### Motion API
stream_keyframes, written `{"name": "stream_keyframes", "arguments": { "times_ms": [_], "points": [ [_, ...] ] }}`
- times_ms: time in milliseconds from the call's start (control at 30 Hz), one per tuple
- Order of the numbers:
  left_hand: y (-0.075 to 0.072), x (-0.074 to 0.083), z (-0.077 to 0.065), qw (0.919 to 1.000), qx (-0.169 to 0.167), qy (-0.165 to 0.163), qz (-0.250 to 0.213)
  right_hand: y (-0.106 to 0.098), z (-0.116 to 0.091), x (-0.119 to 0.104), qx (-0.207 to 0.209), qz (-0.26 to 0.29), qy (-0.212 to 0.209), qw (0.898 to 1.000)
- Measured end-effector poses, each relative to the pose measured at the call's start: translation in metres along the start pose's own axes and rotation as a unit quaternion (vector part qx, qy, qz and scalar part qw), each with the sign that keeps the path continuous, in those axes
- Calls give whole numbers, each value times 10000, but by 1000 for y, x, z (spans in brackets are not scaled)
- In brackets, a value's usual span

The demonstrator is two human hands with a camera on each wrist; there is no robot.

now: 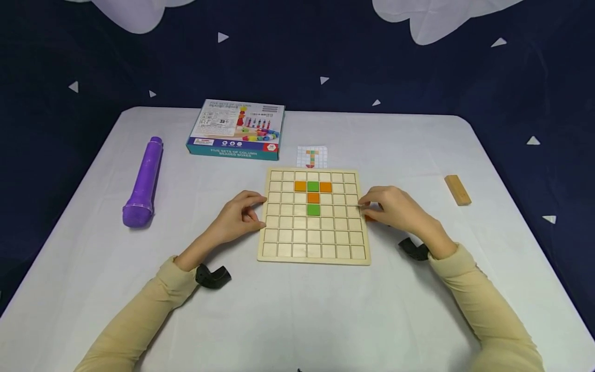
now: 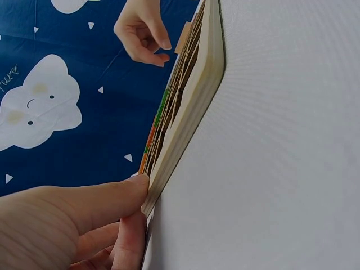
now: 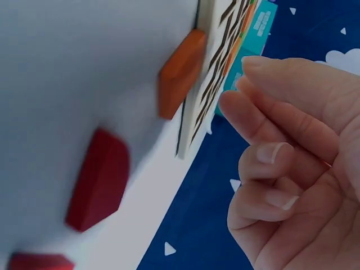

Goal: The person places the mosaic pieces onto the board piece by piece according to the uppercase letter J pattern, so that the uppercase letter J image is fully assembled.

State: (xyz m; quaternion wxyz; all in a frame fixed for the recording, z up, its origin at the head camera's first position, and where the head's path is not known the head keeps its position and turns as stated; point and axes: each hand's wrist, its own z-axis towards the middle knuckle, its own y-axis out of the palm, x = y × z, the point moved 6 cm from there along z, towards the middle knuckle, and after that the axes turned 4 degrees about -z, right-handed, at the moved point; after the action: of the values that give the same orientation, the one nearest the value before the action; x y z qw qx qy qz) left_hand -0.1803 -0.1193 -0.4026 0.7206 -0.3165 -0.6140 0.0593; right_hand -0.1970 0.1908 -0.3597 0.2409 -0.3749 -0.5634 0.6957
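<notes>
My left hand (image 1: 239, 217) touches the left edge of a wooden grid board (image 1: 284, 250) with thumb and finger, which sit apart along the rim. In the left wrist view the thumb (image 2: 121, 199) lies against that edge. My right hand (image 1: 395, 209) is at the board's right edge, fingers loosely bent, nothing between them in the right wrist view. Orange squares (image 1: 313, 198) and green squares (image 1: 313, 210) form a T in the grid. Beside the right edge lies an orange piece (image 3: 180, 76), with red pieces (image 3: 101, 180) nearby, which the right hand and arm hide in the head view.
A small gridded pattern card (image 1: 321, 155) lies behind the board. Behind it to the left is a boxed toy set (image 1: 237, 129). A purple microphone-shaped object (image 1: 144, 183) lies far left, and a wooden block (image 1: 457, 189) far right.
</notes>
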Motion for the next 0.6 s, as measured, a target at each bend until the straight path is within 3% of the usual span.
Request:
{"name": "stream_keyframes", "arguments": {
  "times_ms": [600],
  "points": [
    [1, -1, 0, 10000, 28, 18, -22, 10, -12, 17, -523, 200, 287, 9980]
  ]
}}
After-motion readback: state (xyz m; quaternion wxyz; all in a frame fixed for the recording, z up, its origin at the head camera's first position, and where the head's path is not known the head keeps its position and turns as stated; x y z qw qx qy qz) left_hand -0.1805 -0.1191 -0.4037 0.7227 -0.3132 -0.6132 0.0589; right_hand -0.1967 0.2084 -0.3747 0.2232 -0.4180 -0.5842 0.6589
